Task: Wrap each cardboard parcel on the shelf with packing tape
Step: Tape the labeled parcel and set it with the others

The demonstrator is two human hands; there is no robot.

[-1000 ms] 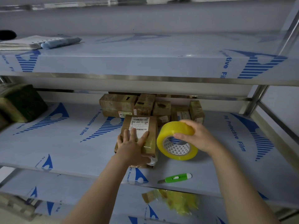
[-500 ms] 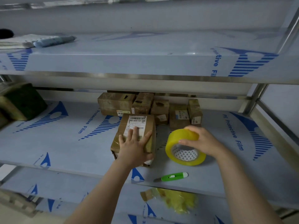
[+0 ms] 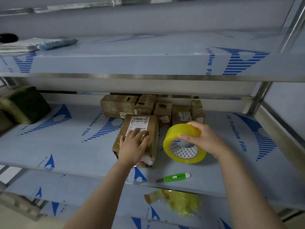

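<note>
Risk one: parcel (image 3: 152, 129) sits mid-shelf towards the front edge, and its near end looks torn, with white filler (image 3: 148, 160) poking out. A hard tape pull to the right would likely skid or rotate the box under the palm, so the wrap lands crooked or misses that end. No free tape tail visible, so can't tell if a strip is stuck down yet. Risk two: green cutter (image 3: 175, 177) lies right at the front edge and a forearm sweep could knock it off.

Left hand (image 3: 133, 146) lies flat on the parcel top, fingers straight and spread, pressing. Right hand (image 3: 204, 139) is curled over the tape roll (image 3: 175, 136), gripping its rim. The roll stands tilted on the shelf (image 3: 74, 151), just right of the parcel. More parcels (image 3: 118, 104) line the back edge.
</note>
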